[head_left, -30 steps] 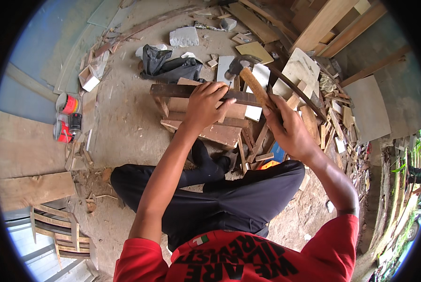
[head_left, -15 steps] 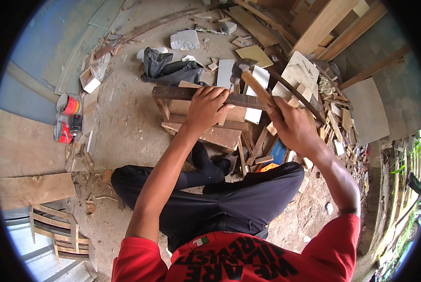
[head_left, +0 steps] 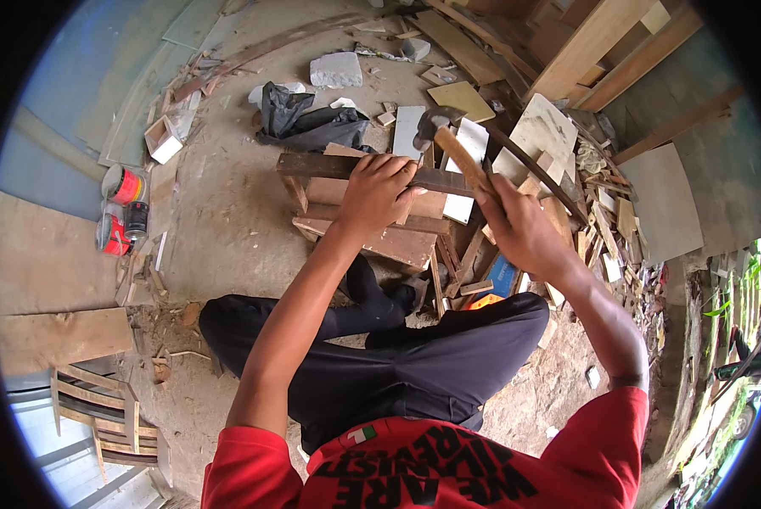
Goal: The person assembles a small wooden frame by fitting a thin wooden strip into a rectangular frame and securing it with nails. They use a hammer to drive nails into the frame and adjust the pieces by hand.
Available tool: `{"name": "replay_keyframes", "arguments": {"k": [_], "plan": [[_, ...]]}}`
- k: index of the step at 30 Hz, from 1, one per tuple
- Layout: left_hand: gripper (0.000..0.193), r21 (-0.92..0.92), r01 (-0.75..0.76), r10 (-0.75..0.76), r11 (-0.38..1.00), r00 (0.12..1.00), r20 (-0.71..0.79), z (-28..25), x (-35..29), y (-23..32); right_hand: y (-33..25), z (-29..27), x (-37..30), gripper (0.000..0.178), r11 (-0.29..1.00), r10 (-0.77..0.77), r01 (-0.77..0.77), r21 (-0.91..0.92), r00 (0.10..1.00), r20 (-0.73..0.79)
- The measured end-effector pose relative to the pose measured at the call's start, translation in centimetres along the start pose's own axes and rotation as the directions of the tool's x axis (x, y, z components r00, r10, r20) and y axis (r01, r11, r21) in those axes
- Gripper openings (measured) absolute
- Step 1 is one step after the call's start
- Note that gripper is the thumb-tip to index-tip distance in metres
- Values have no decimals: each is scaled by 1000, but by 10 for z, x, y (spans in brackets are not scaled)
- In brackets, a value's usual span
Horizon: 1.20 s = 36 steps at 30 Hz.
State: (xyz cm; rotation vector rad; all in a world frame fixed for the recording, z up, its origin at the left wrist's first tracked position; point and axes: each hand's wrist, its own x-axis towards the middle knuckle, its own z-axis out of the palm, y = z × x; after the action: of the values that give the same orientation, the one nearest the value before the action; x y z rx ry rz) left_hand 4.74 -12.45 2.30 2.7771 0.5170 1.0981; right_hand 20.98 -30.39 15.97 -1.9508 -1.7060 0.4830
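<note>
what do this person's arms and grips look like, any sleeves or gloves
Short, plain red sleeves leave both forearms bare. The left grip and right grip are ungloved, and no watch or bracelet shows.

Left hand [head_left: 379,193]: on the beam [head_left: 315,165]
Hammer [head_left: 460,154]: in the right hand [head_left: 520,222]
Cans [head_left: 126,187]: left of the beam
Bag [head_left: 317,125]: beyond the beam
Block [head_left: 336,70]: behind the bag
Scraps [head_left: 626,214]: to the right

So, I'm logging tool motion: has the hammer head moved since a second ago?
Yes, slightly: the hammer head is now nearer the nail on the dark bar.
</note>
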Motion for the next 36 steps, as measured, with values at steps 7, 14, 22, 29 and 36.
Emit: {"name": "replay_keyframes", "arguments": {"k": [7,14,22,29,36], "plan": [[42,4,5,-5,1000,1000,-1,1,0,0,2,6,-6,21,997,-57,60,41,997,-56],[43,13,3,-3,1000,1000,-15,1,2,-2,-6,2,-2,20,1000,-3,3,-2,998,-62],[43,10,19,-19,1000,1000,2,2,0,-1,-4,10,-6,22,999,-34,38,32,994,-100],[42,-9,11,-11,1000,1000,-13,2,1,0,-1,13,-8,29,998,64,-61,32,993,-103],[41,13,2,-1,1000,1000,-19,5,3,0,13,14,-9,27,977,-213,205,-60,959,-187]]}}
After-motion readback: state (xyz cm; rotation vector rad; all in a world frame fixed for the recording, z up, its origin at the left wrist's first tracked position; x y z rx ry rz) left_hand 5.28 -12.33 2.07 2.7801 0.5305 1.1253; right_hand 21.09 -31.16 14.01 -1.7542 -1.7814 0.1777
